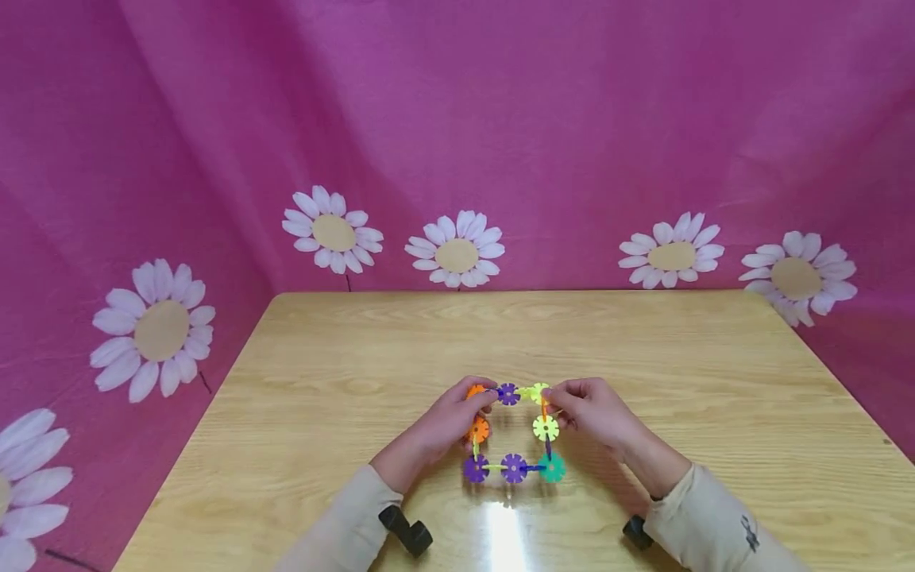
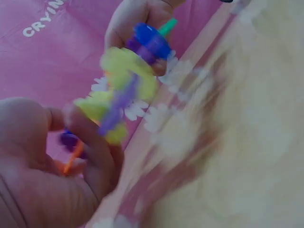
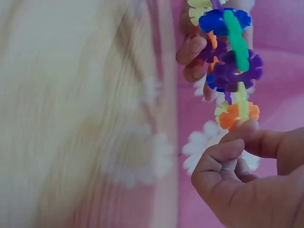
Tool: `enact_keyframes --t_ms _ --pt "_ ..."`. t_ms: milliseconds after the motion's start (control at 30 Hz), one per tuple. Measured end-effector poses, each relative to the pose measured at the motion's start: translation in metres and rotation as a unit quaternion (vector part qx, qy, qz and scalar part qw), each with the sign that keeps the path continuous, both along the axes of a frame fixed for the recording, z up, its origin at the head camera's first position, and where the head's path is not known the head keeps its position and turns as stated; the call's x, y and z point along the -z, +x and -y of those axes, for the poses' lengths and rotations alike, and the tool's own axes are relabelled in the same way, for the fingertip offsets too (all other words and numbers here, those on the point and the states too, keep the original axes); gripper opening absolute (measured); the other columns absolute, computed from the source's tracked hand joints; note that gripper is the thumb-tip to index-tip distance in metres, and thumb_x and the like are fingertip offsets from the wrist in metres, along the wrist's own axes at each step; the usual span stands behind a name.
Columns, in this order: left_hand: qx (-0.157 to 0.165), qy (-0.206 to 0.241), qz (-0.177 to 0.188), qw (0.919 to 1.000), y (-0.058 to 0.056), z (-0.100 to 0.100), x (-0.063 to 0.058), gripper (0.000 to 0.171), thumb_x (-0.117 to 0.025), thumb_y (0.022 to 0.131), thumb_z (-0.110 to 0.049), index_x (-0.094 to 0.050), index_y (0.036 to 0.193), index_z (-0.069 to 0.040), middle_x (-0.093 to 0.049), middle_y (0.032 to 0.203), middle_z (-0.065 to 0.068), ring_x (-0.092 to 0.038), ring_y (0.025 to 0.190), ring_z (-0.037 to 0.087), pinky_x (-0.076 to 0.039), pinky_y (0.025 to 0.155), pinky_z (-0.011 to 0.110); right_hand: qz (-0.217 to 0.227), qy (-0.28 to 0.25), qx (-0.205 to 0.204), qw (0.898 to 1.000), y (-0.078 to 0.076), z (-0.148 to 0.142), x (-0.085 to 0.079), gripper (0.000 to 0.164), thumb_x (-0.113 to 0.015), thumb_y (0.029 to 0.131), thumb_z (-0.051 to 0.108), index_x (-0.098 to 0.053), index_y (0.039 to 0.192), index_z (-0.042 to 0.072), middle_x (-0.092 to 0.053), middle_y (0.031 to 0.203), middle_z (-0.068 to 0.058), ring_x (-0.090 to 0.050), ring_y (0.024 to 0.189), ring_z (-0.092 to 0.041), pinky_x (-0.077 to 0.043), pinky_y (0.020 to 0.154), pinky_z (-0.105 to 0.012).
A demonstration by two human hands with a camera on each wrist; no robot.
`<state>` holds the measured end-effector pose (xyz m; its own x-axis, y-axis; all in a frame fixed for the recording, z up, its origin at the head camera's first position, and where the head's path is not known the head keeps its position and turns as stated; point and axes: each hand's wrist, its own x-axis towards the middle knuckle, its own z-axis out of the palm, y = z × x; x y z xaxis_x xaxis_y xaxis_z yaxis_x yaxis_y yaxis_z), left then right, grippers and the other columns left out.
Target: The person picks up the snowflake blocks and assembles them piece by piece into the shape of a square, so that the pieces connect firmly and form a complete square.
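Note:
Both hands hold a square frame of interlocking snowflake discs, its flat discs joined by others set on edge. In the head view, the lower side shows a purple disc (image 1: 513, 468) beside a green disc (image 1: 551, 467) at the right corner. My left hand (image 1: 453, 413) grips the upper left corner, thumb over an orange disc (image 1: 479, 430). At the upper right corner, my right hand (image 1: 596, 409) pinches a yellow disc (image 1: 539, 392) between thumb and fingers. The right wrist view shows fingertips on an orange disc (image 3: 237, 114). The left fingers hide part of the frame.
A light wooden table (image 1: 343, 349) lies below the hands. Pink cloth (image 1: 543, 143) printed with white flowers stands around its back and sides. Black camera mounts (image 1: 406, 531) sit at both wrists, close over the tabletop.

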<state>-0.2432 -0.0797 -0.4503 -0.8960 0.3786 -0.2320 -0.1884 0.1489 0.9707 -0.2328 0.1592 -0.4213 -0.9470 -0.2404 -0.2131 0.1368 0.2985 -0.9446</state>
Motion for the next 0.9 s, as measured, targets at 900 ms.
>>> enact_keyframes --t_ms 900 --pt "-0.002 -0.387 -0.236 0.8916 -0.020 -0.011 0.012 0.027 -0.059 0.101 -0.032 -0.069 0.106 -0.008 -0.062 0.094 0.004 -0.057 0.080 0.016 -0.051 0.073 0.033 0.031 0.148 0.014 0.988 -0.015 -0.019 0.034 0.035 -0.060 0.101 0.027 -0.070 0.098 -0.007 -0.070 0.074 -0.006 -0.066 0.063 -0.011 -0.058 0.061 -0.026"
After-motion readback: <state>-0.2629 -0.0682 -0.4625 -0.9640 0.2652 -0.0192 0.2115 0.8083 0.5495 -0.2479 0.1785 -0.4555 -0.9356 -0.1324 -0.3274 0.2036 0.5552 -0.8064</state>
